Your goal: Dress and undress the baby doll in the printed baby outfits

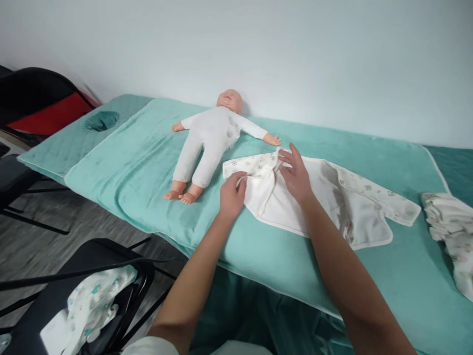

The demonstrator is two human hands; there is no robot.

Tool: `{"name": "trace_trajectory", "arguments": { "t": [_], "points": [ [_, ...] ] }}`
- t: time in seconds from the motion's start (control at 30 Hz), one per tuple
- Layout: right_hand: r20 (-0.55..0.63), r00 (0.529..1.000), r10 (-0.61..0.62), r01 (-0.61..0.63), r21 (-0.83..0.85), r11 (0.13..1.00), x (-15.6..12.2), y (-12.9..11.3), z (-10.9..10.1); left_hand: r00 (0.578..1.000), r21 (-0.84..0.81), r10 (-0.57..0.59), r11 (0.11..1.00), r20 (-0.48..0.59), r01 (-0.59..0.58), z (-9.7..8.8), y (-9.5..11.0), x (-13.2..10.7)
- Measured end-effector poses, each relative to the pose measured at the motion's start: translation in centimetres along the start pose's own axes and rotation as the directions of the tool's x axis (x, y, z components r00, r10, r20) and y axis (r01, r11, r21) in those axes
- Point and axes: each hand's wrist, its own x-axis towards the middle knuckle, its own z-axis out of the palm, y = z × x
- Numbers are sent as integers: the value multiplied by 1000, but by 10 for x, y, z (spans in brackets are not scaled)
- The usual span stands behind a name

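A white baby jacket [284, 202] with small printed motifs on its sleeves lies spread open on the teal-covered bed [199, 224]. My left hand [232, 195] is closed, pinching the jacket's edge beside its left sleeve. Over the jacket's upper left part, near the shoulder, rests my right hand [296, 175]; its fingers are apart and their tips touch the cloth. Just beyond the jacket, a baby doll [212, 135] in a white body suit lies on its back, arms out. One doll hand is close to the jacket's upper edge.
Folded patterned baby clothes [449, 224] lie at the bed's right end. A face hole [101, 121] opens near its left end. Printed cloth [94, 298] sits on a black chair [90, 251] at the lower left. Another chair [31, 96] holds something red. A pale wall [295, 59] runs behind.
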Motion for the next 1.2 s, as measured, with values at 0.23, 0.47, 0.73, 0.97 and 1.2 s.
{"name": "trace_trajectory", "arguments": {
  "t": [0.23, 0.47, 0.73, 0.97, 1.2],
  "points": [
    [344, 934, -96, 236, -393, 888, -2, 4, 6, 975, -54, -144, 989, -172, 136, -3, -3, -8],
    [206, 978, 31, 147, -786, 600, -30, -11, 12, 987, 327, 84, 944, -137, -35, -4, 3, -18],
    [343, 938, -52, 295, -711, 638, -81, -22, -13, 950, 406, 270, 859, 158, -312, -32, 10, -7],
    [122, 992, -41, 97, -496, 863, 10, -34, 23, 997, 338, 27, 941, -68, -2, -105, -43, 85],
    [8, 995, 95, -69, -629, 775, 181, -33, 122, 883, -181, -430, 869, 185, 461, -135, -87, 140]
  ]
}}
